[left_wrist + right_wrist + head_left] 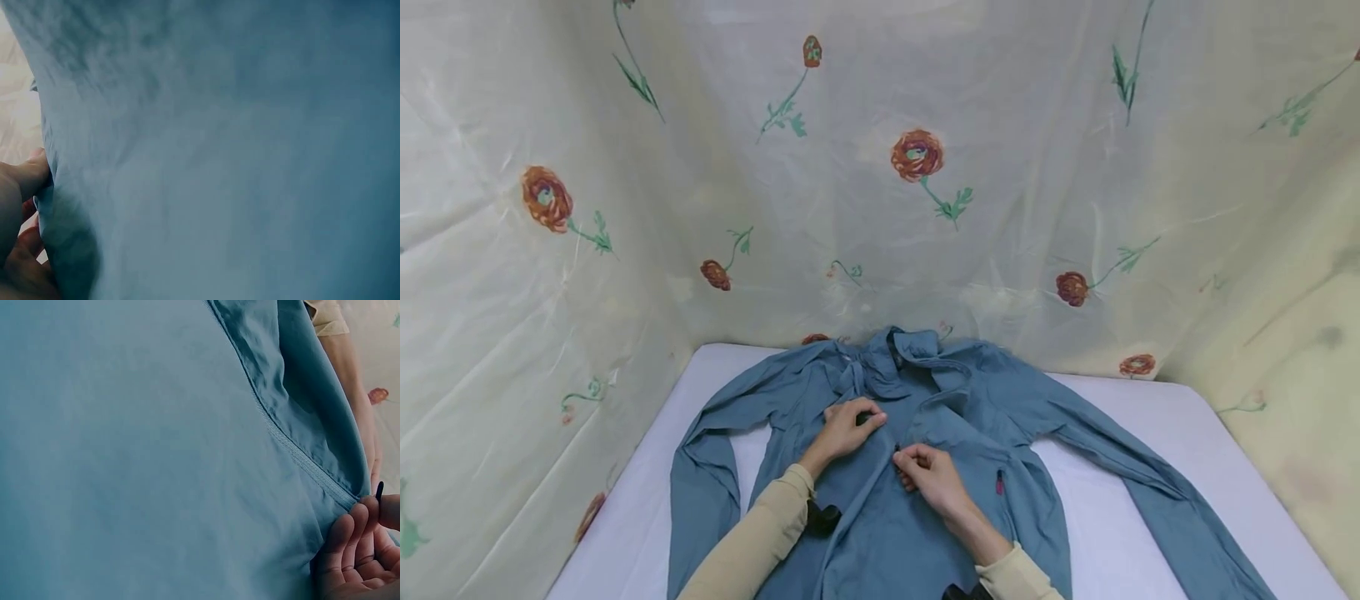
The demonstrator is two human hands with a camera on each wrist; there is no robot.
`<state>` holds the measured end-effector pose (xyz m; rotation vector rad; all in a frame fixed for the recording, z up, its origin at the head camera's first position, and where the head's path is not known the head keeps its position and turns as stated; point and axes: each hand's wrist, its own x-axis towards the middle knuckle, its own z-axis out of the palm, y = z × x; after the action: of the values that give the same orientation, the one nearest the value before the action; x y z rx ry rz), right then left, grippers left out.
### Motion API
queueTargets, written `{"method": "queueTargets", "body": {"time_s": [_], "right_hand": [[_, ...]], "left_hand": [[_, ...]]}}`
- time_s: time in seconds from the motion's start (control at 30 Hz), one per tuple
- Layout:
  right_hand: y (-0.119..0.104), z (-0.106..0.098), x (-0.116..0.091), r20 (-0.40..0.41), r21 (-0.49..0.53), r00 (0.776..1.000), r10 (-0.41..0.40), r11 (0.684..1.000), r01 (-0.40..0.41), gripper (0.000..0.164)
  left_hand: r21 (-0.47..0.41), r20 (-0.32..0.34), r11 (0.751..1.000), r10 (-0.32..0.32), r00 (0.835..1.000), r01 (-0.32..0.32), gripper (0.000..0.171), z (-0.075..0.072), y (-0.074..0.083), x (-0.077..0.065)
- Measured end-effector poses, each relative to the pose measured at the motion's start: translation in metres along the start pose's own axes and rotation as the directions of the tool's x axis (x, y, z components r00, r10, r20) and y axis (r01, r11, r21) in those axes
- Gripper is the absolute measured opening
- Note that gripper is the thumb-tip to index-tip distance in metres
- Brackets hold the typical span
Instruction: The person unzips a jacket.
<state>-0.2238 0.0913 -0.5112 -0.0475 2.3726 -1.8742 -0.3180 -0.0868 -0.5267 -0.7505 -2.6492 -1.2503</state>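
A blue zip-front jacket (977, 492) lies spread out, front up, with its sleeves to both sides. My left hand (838, 433) grips the front flap below the collar; in the left wrist view its thumb (31, 172) presses on the cloth's edge. Just to the right, my right hand (932, 479) has its fingers curled at the zip line. Between thumb and fingers it pinches a small dark zipper pull (379, 490), where the zipper (306, 465) ends at the fingertips. The fingers of the left hand are partly hidden by cloth in the wrist views.
The jacket lies on a white-covered table (1112, 500). A pale curtain (1000, 233) with printed flowers hangs behind and at both sides. A red-tipped pocket zipper pull (1000, 483) shows on the jacket's right half. The collar (917, 343) lies rumpled near the back edge.
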Motion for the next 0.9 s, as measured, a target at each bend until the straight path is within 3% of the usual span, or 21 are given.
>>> {"method": "queueTargets", "body": {"time_s": [0.27, 0.9], "right_hand": [[-0.018, 0.005, -0.010, 0.039, 0.006, 0.999, -0.019, 1.000, 0.019, 0.021], [0.008, 0.012, 0.006, 0.012, -0.006, 1.000, -0.003, 1.000, 0.003, 0.020]], "left_hand": [[0.032, -0.028, 0.999, -0.028, 0.999, 0.029, 0.017, -0.002, -0.004, -0.001], [0.061, -0.046, 0.997, -0.053, 0.998, 0.056, 0.019, -0.003, -0.012, 0.005]]}}
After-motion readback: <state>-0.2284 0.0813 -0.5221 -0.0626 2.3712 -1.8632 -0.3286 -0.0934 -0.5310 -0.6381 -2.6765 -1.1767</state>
